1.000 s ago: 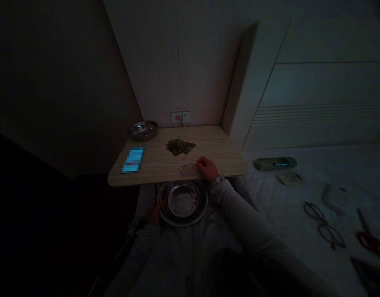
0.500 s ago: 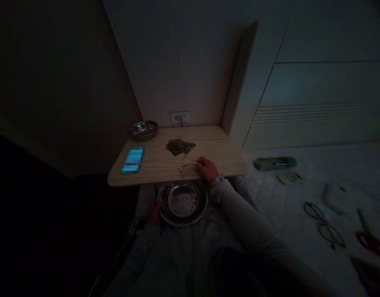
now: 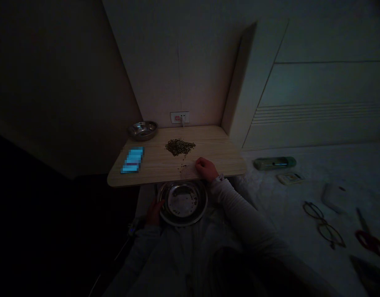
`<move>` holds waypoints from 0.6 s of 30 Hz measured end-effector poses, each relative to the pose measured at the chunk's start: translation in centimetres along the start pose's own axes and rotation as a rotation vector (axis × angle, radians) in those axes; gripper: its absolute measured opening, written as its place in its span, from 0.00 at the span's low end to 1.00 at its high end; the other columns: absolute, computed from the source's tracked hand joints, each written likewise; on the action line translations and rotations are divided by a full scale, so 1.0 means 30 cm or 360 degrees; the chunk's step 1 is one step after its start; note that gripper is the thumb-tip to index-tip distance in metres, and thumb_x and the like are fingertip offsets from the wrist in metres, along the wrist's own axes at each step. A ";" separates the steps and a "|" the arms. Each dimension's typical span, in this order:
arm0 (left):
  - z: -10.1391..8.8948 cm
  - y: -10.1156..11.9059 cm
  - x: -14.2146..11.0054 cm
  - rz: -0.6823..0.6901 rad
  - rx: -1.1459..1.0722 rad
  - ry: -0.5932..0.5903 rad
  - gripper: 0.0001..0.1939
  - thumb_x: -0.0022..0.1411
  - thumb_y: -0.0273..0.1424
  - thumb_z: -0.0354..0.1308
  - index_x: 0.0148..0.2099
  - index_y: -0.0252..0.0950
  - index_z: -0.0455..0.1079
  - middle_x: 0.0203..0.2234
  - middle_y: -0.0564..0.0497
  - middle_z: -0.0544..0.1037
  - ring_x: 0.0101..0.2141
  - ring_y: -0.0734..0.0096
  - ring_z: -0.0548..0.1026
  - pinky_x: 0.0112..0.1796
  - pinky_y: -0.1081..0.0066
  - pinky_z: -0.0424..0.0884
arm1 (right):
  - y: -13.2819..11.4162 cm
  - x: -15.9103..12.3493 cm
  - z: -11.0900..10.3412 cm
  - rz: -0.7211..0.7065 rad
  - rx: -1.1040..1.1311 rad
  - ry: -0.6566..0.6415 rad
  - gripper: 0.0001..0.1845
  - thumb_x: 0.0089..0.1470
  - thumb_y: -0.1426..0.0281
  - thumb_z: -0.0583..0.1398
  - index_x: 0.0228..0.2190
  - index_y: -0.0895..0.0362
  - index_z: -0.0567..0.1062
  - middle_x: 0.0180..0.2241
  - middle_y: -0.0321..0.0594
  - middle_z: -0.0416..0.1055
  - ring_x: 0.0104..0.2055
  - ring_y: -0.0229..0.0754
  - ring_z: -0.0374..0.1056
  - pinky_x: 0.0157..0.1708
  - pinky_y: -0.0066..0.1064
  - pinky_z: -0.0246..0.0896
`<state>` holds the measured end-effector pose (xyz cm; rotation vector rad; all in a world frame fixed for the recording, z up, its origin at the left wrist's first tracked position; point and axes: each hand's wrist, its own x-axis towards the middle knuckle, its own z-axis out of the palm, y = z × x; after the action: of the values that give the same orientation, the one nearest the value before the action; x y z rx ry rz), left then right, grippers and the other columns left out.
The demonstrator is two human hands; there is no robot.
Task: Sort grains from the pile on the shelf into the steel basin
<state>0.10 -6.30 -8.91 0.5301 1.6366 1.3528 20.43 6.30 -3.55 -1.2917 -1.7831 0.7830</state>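
Observation:
My left hand [image 3: 154,213] grips the left rim of a shiny metal bowl [image 3: 181,202], held just below the table's front edge. A few small dark grains lie scattered inside the bowl. On the wooden table, my right hand [image 3: 206,168] is closed on a thin, see-through piece [image 3: 188,170], faint in the dim light and of a kind I cannot make out. Close to its left end lie a few loose grains. Behind them, mid-table, spreads a pile of small dark greenish grains [image 3: 179,147].
A second metal bowl [image 3: 143,130] stands at the table's [image 3: 214,140] back left, with a lit phone [image 3: 133,160] in front. On the bed at right lie a green case [image 3: 274,163], a small pale device [image 3: 290,178], a white box [image 3: 334,198], glasses [image 3: 323,222] and red-handled scissors [image 3: 371,241].
The see-through piece has changed its tilt, and its bright edge no longer shows. My right hand has barely shifted, and my left hand still holds the bowl in the same place.

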 end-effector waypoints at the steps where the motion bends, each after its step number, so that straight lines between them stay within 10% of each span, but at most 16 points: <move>1: -0.002 -0.003 0.002 -0.0007 0.0006 0.0009 0.10 0.38 0.30 0.59 0.28 0.36 0.70 0.32 0.47 0.75 0.43 0.59 0.67 0.43 0.63 0.60 | 0.001 0.001 0.000 0.0002 0.0014 0.0004 0.06 0.38 0.69 0.50 0.20 0.58 0.64 0.18 0.31 0.60 0.23 0.32 0.56 0.24 0.24 0.49; 18: 0.013 0.011 -0.019 -0.0008 -0.0009 0.0051 0.07 0.42 0.27 0.55 0.29 0.36 0.69 0.36 0.48 0.74 0.44 0.62 0.66 0.43 0.67 0.60 | -0.038 -0.059 0.009 -0.0035 0.0014 -0.0143 0.07 0.39 0.68 0.53 0.24 0.58 0.67 0.19 0.32 0.64 0.22 0.32 0.58 0.24 0.23 0.52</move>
<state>0.64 -6.45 -8.39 0.5034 1.6587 1.3681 19.96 4.27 -3.15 -1.2466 -1.8594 0.8480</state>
